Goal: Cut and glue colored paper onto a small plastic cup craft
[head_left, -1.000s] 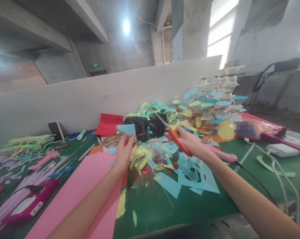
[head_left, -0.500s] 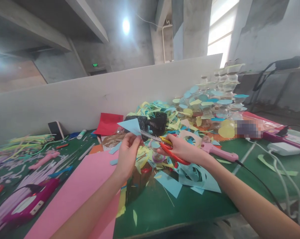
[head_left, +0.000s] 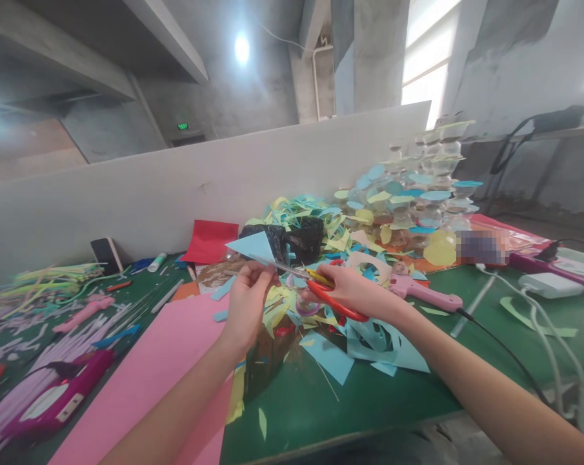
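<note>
Pinched in my left hand (head_left: 248, 297) is a piece of light blue paper (head_left: 254, 246) with a pointed corner toward the left. My right hand (head_left: 347, 290) grips red-handled scissors (head_left: 334, 300), whose blades reach left to the paper's lower edge, close to my left fingertips. A yellow pencil-like item (head_left: 321, 278) shows beside the scissors at my right fingers; how it is held is unclear. Under my hands lie yellow and blue scraps (head_left: 277, 310), a blue sheet (head_left: 328, 355) and cut blue paper (head_left: 388, 345).
Pink paper (head_left: 170, 361) covers the left front of the green table (head_left: 301, 413). A pink glue gun (head_left: 430, 295) lies right, near white cables. Stacked clear cups (head_left: 437, 168) with paper discs stand at the back right. A purple power strip (head_left: 62, 394) sits at the left.
The scissor blades look closer together and flatter against the blue paper than before. The camera view has shifted slightly. Both hands keep nearly the same place.
</note>
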Demonstrator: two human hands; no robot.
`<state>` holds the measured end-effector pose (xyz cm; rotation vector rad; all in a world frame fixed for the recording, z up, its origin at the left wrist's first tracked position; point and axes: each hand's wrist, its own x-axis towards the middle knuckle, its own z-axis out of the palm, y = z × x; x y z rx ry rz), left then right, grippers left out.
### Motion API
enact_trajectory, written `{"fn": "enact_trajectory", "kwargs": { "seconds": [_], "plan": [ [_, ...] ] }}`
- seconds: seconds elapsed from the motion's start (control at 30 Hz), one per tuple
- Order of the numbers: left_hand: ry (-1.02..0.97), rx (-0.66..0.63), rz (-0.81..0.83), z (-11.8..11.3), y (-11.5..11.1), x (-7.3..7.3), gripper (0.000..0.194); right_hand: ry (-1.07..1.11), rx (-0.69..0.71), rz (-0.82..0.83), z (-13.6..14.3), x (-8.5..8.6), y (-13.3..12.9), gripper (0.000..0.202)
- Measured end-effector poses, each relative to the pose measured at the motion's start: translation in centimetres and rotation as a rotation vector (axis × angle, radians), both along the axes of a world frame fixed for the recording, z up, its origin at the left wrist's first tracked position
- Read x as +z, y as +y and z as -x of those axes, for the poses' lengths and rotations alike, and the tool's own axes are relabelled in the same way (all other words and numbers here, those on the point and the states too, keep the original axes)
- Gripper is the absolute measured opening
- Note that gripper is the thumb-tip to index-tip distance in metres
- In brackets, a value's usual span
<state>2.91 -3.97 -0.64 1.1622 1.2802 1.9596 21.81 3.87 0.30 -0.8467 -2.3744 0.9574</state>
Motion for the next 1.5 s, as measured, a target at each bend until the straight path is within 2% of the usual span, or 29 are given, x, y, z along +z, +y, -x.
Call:
{"fn": "enact_trajectory", "kwargs": {
  "seconds": [0.3,0.53,0.8,1.13,1.33,1.5],
  "plan": [
    [-0.041,-0.044,-0.002,-0.2,-0.2,0.3,0.019,-0.016,0.046,-0.019,-0.1,-0.2,0.3,0.049],
    [-0.015,-0.118,0.073,0.0,-0.1,-0.1,0.018,-0.101,0.076,-0.01,-0.4,-0.3,0.2,0.049],
    [-0.01,-0.127,0.094,0.0,-0.2,0.1,0.017,-0.034,0.063,-0.033,-0.3,-0.3,0.5,0.05],
    [0.004,-0.209,0.143,-0.4,-0.7,1.1,0.017,-0.024,0.094,0.045,-0.2,-0.2,0.0,0.05],
    [0.003,-0.198,0.155,-0.5,-0.7,0.8,0.015,0.004,0.044,0.001,0.0,-0.1,0.1,0.05],
    [0.005,-0.128,0.161,-0.5,-0.5,0.7,0.021,0.019,0.05,0.018,0.0,-0.2,0.2,0.049]
  ]
}}
